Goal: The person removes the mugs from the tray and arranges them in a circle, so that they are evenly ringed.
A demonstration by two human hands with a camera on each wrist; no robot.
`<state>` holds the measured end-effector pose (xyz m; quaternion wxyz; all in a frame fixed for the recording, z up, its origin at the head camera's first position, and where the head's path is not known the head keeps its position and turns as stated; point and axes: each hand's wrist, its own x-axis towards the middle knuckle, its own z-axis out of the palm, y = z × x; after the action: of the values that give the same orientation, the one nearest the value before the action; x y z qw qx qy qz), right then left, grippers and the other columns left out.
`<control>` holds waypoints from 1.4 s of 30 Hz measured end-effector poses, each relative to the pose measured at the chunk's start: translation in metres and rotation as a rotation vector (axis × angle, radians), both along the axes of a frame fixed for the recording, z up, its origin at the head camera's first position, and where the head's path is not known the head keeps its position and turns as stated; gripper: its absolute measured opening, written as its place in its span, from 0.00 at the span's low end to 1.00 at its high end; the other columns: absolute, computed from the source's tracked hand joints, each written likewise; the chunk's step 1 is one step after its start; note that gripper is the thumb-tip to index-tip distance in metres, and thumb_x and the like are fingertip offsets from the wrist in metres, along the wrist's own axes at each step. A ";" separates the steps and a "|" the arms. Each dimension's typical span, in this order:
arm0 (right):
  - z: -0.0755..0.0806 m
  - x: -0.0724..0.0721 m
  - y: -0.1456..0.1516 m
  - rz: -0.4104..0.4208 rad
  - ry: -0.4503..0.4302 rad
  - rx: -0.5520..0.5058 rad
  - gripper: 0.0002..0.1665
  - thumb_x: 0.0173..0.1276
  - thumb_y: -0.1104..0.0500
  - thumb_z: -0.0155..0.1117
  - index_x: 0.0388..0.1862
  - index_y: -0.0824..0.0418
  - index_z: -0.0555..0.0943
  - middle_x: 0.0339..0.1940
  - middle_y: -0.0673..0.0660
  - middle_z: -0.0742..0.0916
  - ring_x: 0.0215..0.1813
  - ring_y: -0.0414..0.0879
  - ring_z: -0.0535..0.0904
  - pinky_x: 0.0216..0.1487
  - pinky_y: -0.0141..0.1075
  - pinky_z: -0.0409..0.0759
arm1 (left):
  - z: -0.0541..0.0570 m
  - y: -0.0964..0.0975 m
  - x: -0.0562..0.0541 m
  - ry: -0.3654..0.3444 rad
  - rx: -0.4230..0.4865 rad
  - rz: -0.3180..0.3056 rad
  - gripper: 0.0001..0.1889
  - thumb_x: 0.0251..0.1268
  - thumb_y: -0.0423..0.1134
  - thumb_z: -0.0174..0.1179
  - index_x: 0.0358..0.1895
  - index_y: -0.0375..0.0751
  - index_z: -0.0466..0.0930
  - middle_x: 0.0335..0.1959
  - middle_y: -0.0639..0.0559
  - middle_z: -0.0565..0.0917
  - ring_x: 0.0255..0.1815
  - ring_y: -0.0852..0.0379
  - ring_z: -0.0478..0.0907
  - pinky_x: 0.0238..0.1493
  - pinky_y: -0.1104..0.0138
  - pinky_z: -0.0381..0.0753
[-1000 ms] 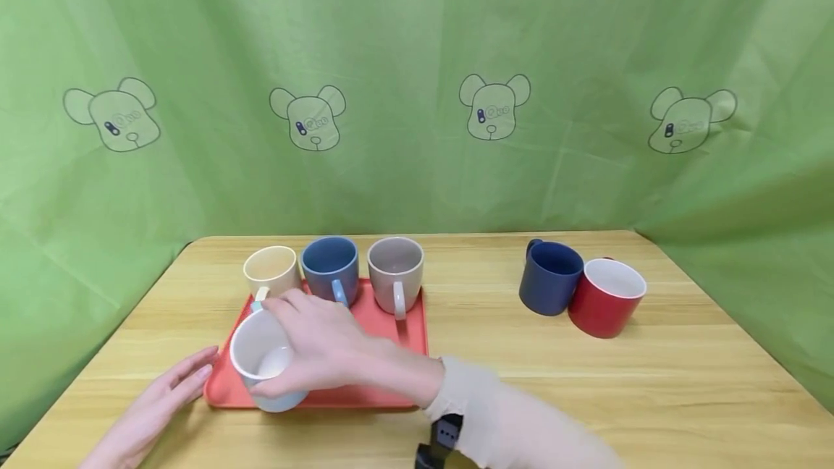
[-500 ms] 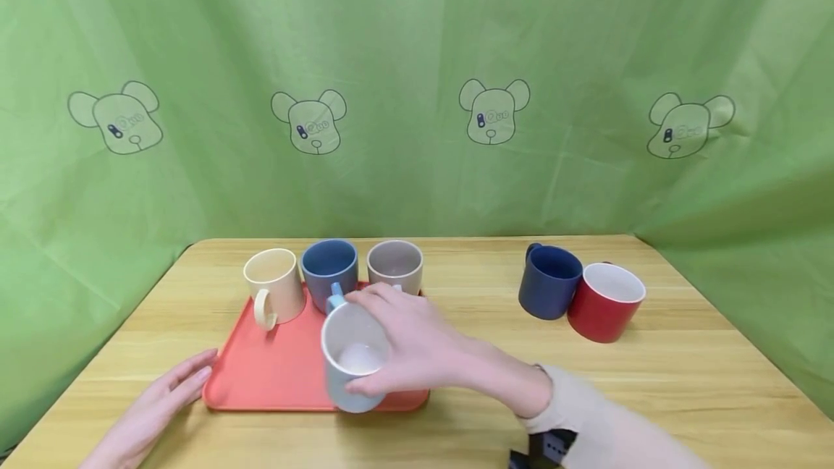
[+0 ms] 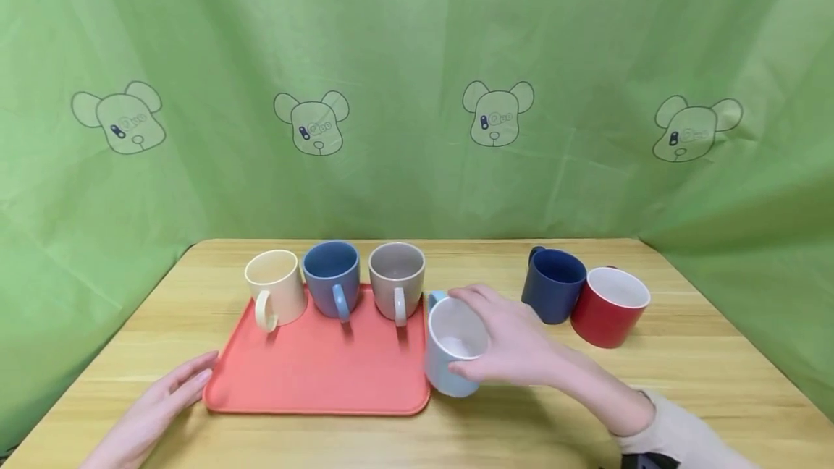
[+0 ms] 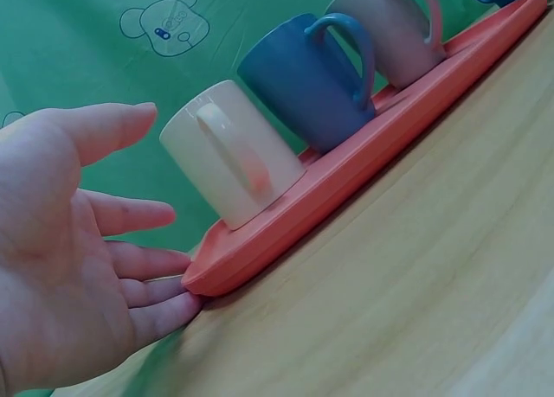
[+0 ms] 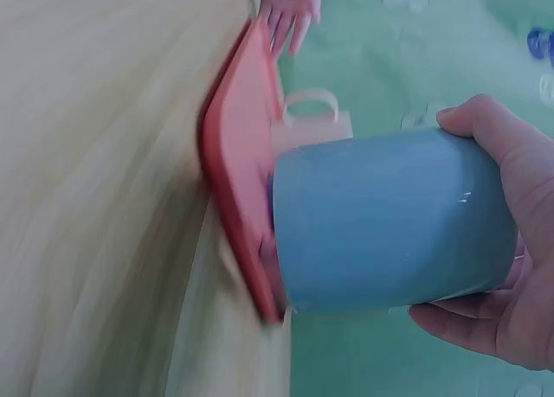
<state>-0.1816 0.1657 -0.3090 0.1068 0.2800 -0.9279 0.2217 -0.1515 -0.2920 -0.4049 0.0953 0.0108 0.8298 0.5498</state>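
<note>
- Nearest me, at the left, the person's left hand (image 3: 156, 407) rests by the near left corner of the red tray (image 3: 326, 375). Its fingers are extended and grip nothing, the thumb stands apart, and the left wrist view shows the lower fingertips touching the corner; I'd guess it steadies the tray.
- To the right, the right hand (image 3: 515, 342) grips the light-blue mug (image 3: 444, 373) across its top, thumb on the near side and fingers on the far side. The mug is just beside the tray's right edge, mouth up, handle on the far side. It looks lifted, though I can't tell how far its base is from the table (image 3: 313, 444).
- The step in hand, I judge, is carrying this one mug past the tray's edge. The next move seems to call for a level lowering onto a flat spot, keeping the base off the raised rim, and loosening the fingers only once it sits firm.
- Along the tray's far side stand the cream mug (image 3: 285, 299), blue mug (image 3: 328, 288) and grey mug (image 3: 389, 291), left to right, upright.
- Far right, on the table, the red mug (image 3: 601, 317) stands close against the navy mug (image 3: 549, 292).
- Farthest back hangs a green cloth (image 3: 404, 187).
</note>
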 end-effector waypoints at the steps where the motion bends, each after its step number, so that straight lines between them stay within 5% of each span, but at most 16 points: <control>1: -0.002 -0.003 0.005 -0.021 0.022 0.019 0.46 0.40 0.41 0.74 0.59 0.55 0.72 0.49 0.48 0.78 0.41 0.42 0.76 0.34 0.34 0.74 | 0.000 0.000 0.000 -0.014 -0.002 0.001 0.31 0.74 0.48 0.41 0.71 0.30 0.48 0.71 0.34 0.52 0.64 0.66 0.57 0.51 0.81 0.65; 7: -0.011 -0.020 0.031 -0.086 0.100 0.073 0.44 0.42 0.40 0.73 0.58 0.56 0.74 0.51 0.51 0.79 0.43 0.45 0.77 0.34 0.37 0.76 | 0.001 -0.001 0.000 -0.047 -0.007 0.012 0.32 0.74 0.49 0.41 0.71 0.30 0.48 0.71 0.34 0.52 0.63 0.69 0.57 0.51 0.81 0.65; 12: -0.016 -0.030 0.045 -0.128 0.104 0.088 0.45 0.41 0.41 0.74 0.59 0.56 0.74 0.53 0.51 0.79 0.44 0.46 0.77 0.36 0.38 0.77 | 0.001 0.000 -0.001 -0.065 -0.005 0.003 0.32 0.74 0.49 0.41 0.71 0.30 0.47 0.71 0.34 0.51 0.67 0.58 0.55 0.51 0.80 0.65; 15: -0.020 -0.035 0.052 -0.138 0.107 0.097 0.45 0.41 0.41 0.74 0.59 0.57 0.74 0.53 0.52 0.78 0.44 0.46 0.77 0.36 0.40 0.77 | 0.001 -0.001 -0.001 -0.063 0.002 0.001 0.32 0.74 0.49 0.41 0.71 0.30 0.48 0.71 0.34 0.51 0.57 0.79 0.59 0.51 0.80 0.65; 17: -0.022 -0.037 0.056 -0.143 0.107 0.102 0.45 0.42 0.41 0.74 0.59 0.57 0.73 0.54 0.53 0.78 0.45 0.47 0.77 0.36 0.40 0.77 | 0.001 -0.001 -0.001 -0.063 0.007 0.001 0.32 0.74 0.48 0.42 0.71 0.30 0.48 0.71 0.34 0.51 0.53 0.84 0.58 0.51 0.81 0.65; 25: -0.030 -0.044 0.069 -0.160 0.100 0.109 0.44 0.43 0.40 0.74 0.59 0.57 0.74 0.55 0.53 0.78 0.48 0.49 0.76 0.39 0.43 0.78 | -0.001 0.001 -0.003 -0.062 -0.016 0.012 0.32 0.74 0.49 0.41 0.71 0.29 0.48 0.71 0.33 0.52 0.69 0.41 0.47 0.52 0.79 0.65; 42: -0.036 -0.051 0.085 -0.179 0.039 0.098 0.44 0.47 0.41 0.72 0.61 0.61 0.72 0.56 0.60 0.76 0.52 0.57 0.75 0.44 0.51 0.78 | -0.001 0.000 -0.004 -0.058 -0.025 0.010 0.33 0.75 0.49 0.40 0.70 0.27 0.48 0.70 0.32 0.52 0.69 0.41 0.47 0.52 0.80 0.65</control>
<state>-0.2330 0.2510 -0.3451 0.1306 0.2050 -0.9567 0.1600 -0.1553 -0.2916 -0.4059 0.1169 -0.0104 0.8335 0.5399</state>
